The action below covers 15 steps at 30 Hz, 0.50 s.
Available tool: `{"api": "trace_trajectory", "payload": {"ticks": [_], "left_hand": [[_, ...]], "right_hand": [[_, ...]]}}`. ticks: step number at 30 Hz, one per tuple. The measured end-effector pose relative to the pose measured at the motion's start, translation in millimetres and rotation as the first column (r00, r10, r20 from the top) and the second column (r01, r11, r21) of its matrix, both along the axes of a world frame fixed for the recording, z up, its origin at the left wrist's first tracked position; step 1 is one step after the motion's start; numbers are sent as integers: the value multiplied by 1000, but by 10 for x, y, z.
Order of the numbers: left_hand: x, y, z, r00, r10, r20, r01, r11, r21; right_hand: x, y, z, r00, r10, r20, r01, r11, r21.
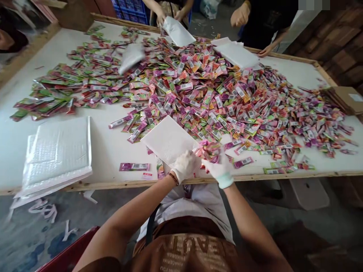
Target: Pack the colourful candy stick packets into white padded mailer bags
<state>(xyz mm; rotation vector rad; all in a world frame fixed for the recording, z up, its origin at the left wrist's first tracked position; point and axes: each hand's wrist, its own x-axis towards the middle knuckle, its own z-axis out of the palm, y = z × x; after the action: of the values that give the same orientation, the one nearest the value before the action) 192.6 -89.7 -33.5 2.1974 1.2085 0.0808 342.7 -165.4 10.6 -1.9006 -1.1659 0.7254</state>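
Observation:
My left hand, in a white glove, is closed on the open end of a white bubble mailer. The mailer lies slanted, partly over the pile of small colourful sachets. At the mailer's mouth, my right hand, gloved too, grips a bunch of pink and purple sachets. Some of the bunch is covered by my fingers. Left of my left hand, a single purple sachet lies flat near the table's front edge.
A stack of bubble mailers overhangs the front left edge. Across the wood-rimmed table, a person's hands hold another mailer; a second person stands near more mailers. A blurred white mailer is over the pile. Cardboard sits at right.

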Motion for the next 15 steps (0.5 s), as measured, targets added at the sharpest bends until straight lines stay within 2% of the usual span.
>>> {"api": "trace_trajectory", "payload": {"ticks": [2, 4, 5, 8, 10, 12, 15], "left_hand": [[83, 15, -137, 980, 67, 187, -54, 996, -69], [37, 83, -229, 904, 181, 387, -123, 978, -171], [-2, 123, -260, 862, 227, 453, -141, 966, -215], [-101, 219, -293, 808, 277, 520, -141, 948, -286], [-141, 253, -240, 808, 258, 530, -146, 959, -245], [-156, 268, -110, 868, 192, 458, -169, 981, -90], [-73, 229, 188, 956, 111, 273, -147, 982, 115]], "right_hand": [[-69, -6, -88, 966, 29, 256, -44, 998, 54], [-89, -17, -163, 894, 114, 432, -104, 993, -46], [-91, -22, -184, 848, 199, 491, -156, 980, -127], [-95, 12, -174, 642, 496, 585, -372, 868, -327], [-97, 108, -134, 551, 593, 587, -428, 805, -412], [-96, 257, -107, 580, 612, 538, -394, 788, -473], [-108, 487, -120, 721, 579, 380, -376, 788, -488]]}}
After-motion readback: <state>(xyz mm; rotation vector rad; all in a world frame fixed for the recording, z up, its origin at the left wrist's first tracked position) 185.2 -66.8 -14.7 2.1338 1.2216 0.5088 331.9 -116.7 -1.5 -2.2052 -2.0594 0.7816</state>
